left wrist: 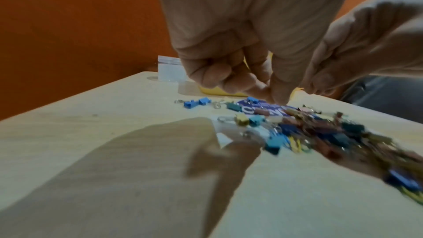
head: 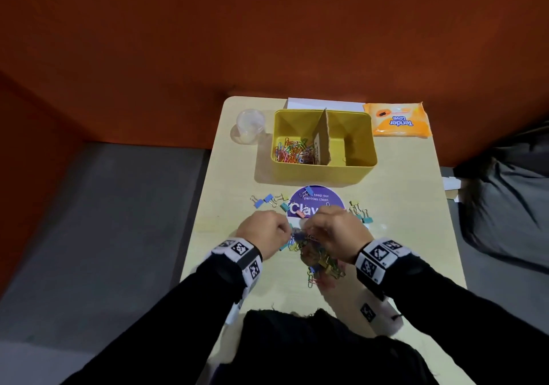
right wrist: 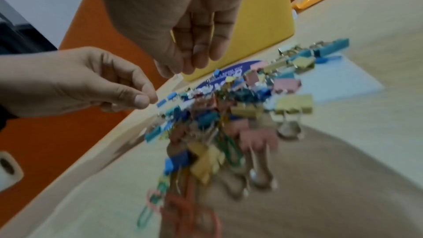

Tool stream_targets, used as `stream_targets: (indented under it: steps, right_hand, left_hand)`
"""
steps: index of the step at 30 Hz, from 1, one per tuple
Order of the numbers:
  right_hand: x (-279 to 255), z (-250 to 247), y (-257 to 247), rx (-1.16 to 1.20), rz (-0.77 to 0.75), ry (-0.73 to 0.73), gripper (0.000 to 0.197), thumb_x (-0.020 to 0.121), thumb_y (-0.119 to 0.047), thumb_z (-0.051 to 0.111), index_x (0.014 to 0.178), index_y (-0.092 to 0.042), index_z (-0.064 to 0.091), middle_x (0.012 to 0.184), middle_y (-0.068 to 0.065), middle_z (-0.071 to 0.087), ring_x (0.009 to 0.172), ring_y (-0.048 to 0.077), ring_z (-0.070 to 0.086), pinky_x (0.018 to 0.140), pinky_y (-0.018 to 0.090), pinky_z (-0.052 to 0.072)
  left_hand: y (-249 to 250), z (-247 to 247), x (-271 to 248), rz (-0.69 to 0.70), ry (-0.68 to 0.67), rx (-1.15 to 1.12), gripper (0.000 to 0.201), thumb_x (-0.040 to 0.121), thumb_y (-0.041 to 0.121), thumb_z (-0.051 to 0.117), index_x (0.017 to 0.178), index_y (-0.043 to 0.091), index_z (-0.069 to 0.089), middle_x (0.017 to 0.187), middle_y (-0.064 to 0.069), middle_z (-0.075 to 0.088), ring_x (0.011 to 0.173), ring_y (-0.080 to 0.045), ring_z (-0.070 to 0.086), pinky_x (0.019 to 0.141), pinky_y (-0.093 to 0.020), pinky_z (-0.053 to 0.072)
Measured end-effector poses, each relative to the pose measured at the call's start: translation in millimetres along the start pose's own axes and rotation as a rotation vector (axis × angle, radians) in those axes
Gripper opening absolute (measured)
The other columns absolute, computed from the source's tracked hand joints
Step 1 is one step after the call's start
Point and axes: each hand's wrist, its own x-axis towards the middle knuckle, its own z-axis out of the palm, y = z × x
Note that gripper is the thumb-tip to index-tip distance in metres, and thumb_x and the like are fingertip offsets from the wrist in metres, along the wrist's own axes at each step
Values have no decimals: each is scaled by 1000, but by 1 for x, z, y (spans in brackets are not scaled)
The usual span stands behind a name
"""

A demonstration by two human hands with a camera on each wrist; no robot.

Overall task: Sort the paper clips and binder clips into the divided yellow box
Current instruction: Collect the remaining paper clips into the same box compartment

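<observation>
The yellow box (head: 315, 173) stands at the back of the table, split by a cardboard divider (head: 322, 141). Coloured paper clips (head: 294, 153) lie in its left compartment; the right one looks bare. A mixed pile of binder clips and paper clips (head: 318, 257) lies in front of me. My left hand (head: 286, 231) hovers over the pile's left end, thumb pinched against the forefinger (right wrist: 148, 99), with nothing visible between them. My right hand (head: 313, 227) hangs over the pile's far end, fingers bunched and pointing down (right wrist: 181, 70); what they touch is hidden.
Loose binder clips lie left (head: 264, 200) and right (head: 361, 212) of a round purple sticker (head: 315, 199). A clear plastic cup (head: 250, 124) stands left of the box and an orange wipes pack (head: 398, 118) lies to its right. A dark bag (head: 505, 200) sits beside the table.
</observation>
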Motion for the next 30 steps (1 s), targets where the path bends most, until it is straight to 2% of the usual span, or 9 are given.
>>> stream_targets:
  steps: [2, 5, 10, 15, 18, 21, 23, 26, 30]
  right_hand:
    - [-5, 12, 3, -56, -5, -37, 20, 75, -15, 66, 89, -28, 72, 78, -4, 64, 74, 23, 61, 58, 32, 50]
    - [-9, 21, 4, -104, 14, 9, 15, 69, -13, 69, 78, -25, 72, 68, -2, 62, 64, 26, 60, 54, 29, 48]
    - [-26, 22, 5, -43, 74, 87, 22, 68, -18, 48, 68, -19, 69, 65, 1, 61, 61, 26, 59, 54, 30, 47]
    - [-45, 20, 8, -40, 157, 75, 13, 69, -7, 63, 77, -15, 70, 72, 4, 63, 68, 29, 61, 59, 27, 44]
    - [-49, 19, 5, -38, 189, 71, 14, 72, -9, 61, 81, -14, 70, 76, 4, 64, 73, 30, 61, 62, 32, 47]
    - [-49, 21, -1, -19, 184, 66, 15, 73, -15, 61, 85, -17, 71, 78, 5, 64, 77, 31, 61, 65, 34, 47]
    - [-44, 23, -7, -33, 180, 11, 21, 72, -23, 68, 93, -24, 71, 83, 4, 63, 82, 31, 61, 68, 34, 47]
    - [-36, 26, -13, -121, 208, -127, 44, 69, -26, 73, 111, -32, 65, 103, 3, 61, 100, 29, 56, 78, 34, 43]
    - [-34, 22, -16, -199, 274, -189, 48, 73, -26, 68, 119, -35, 58, 118, -1, 53, 114, 25, 47, 90, 35, 38]
  left_hand:
    - [0, 10, -6, -25, -12, 40, 15, 83, 23, 59, 80, 24, 73, 87, 4, 72, 81, -21, 65, 70, -30, 55]
    - [3, 20, -12, -70, -28, 23, 12, 83, 28, 65, 75, 24, 72, 84, 4, 72, 81, -19, 65, 71, -29, 55]
    - [6, 32, -14, -104, -4, 17, 10, 85, 29, 65, 86, 24, 74, 93, 1, 72, 89, -22, 65, 76, -30, 55]
    - [-2, 31, -13, -164, 75, 36, 17, 87, 23, 54, 96, 24, 68, 99, -3, 69, 89, -27, 63, 77, -31, 54]
    - [-1, 33, -11, -183, 95, 13, 14, 86, 33, 57, 92, 24, 65, 95, -2, 68, 85, -25, 62, 75, -32, 55]
    - [2, 38, -8, -178, 88, 16, 31, 80, 51, 65, 96, 24, 62, 98, 1, 67, 89, -21, 62, 75, -30, 52]
    - [5, 39, -6, -161, 102, 23, 40, 77, 53, 69, 102, 22, 62, 103, 1, 65, 94, -21, 62, 76, -30, 51]
    - [7, 40, -5, -121, 119, 58, 33, 80, 45, 69, 102, 21, 61, 106, -2, 64, 96, -22, 62, 76, -31, 51]
    - [4, 35, -8, -90, 105, 104, 18, 87, 32, 62, 99, 19, 68, 105, -4, 66, 93, -25, 62, 74, -30, 49]
